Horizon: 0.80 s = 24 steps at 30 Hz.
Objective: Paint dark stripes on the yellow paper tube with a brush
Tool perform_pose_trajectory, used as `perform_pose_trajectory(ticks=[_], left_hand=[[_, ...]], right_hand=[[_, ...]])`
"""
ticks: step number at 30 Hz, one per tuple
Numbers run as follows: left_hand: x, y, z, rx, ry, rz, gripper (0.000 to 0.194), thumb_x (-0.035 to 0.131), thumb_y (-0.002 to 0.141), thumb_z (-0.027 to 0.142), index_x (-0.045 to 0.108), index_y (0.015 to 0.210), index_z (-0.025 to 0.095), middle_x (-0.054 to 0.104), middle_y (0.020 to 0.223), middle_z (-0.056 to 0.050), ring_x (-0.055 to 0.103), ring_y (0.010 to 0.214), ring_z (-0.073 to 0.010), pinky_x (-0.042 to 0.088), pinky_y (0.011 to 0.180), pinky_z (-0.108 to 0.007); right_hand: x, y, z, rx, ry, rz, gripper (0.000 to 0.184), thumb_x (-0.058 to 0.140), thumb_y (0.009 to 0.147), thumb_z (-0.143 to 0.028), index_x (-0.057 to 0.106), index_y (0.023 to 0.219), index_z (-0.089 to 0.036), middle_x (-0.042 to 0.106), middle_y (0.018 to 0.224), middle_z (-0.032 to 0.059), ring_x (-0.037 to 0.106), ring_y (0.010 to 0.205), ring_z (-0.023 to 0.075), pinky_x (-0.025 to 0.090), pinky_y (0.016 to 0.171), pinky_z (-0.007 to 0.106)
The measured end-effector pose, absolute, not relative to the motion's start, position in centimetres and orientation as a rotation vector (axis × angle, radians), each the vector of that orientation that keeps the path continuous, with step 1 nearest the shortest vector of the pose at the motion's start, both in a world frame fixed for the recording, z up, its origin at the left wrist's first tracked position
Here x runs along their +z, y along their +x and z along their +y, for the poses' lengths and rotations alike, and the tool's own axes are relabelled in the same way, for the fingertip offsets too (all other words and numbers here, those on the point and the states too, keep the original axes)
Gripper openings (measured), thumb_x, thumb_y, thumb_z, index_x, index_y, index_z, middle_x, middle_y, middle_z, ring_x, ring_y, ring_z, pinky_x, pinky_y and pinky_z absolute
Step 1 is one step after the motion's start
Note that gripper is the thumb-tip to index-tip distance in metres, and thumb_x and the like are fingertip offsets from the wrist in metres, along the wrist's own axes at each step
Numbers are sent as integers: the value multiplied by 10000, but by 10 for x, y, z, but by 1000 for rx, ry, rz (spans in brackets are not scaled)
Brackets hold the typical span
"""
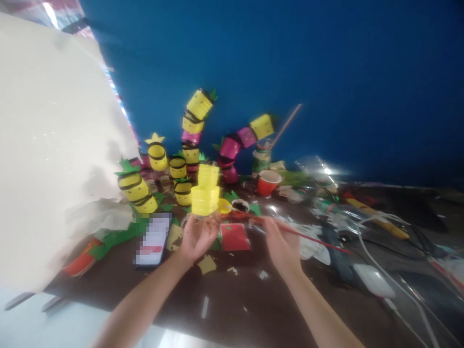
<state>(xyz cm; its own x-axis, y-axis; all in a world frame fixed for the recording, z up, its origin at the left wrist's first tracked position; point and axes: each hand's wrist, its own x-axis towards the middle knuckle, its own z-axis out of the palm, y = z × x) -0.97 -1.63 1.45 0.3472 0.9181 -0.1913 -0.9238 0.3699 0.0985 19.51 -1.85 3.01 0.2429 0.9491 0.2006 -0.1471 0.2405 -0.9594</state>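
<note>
My left hand is closed around the base of a stack of yellow cups, held upright above the dark table. My right hand is closed in a pinch on a thin red brush whose handle runs off to the right. The brush tip points left toward a small pot of dark paint just beyond the cups. A red square of paper lies between my hands.
Yellow and pink painted cup figures with green leaves stand at the back against a blue wall. A phone lies left, a red cup behind, white cables and clutter right. A white board leans at left.
</note>
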Motion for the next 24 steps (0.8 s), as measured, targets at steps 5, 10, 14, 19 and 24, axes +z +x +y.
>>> perform_pose_trajectory(ticks=[5,10,14,19,24], left_hand=[[15,-8,-17,1221,-4,272,462,393,929,358,473,1278,65,667,927,-161,667,772,-154,537,718,-237],[17,-8,-17,1221,29,278,449,419,914,337,475,1280,83,666,931,-157,667,777,-161,542,704,-249],[17,-9,-17,1229,18,269,483,430,905,334,441,1316,81,662,930,-154,656,753,-152,537,690,-238],[15,-9,-17,1233,2,287,478,427,907,335,441,1310,78,658,901,-146,658,759,-160,535,704,-244],[16,-10,-17,1223,-15,251,462,409,912,335,457,1290,75,653,901,-148,651,727,-148,541,675,-237]], right_hand=[[30,190,-22,1076,-948,-1005,277,716,718,-503,751,734,-229,749,700,48,687,658,210,567,693,357],[22,192,-20,932,-1131,-1010,285,713,728,-489,748,744,-206,746,712,50,679,667,209,558,644,329],[21,193,-17,961,-988,-958,279,721,716,-494,737,727,-216,734,674,37,680,646,204,564,677,348],[27,190,-22,1035,-1013,-1028,286,716,720,-502,748,747,-219,742,692,49,687,659,219,570,662,353],[31,191,-20,963,-1016,-957,286,731,699,-509,737,690,-223,730,652,30,678,632,205,561,668,345]])
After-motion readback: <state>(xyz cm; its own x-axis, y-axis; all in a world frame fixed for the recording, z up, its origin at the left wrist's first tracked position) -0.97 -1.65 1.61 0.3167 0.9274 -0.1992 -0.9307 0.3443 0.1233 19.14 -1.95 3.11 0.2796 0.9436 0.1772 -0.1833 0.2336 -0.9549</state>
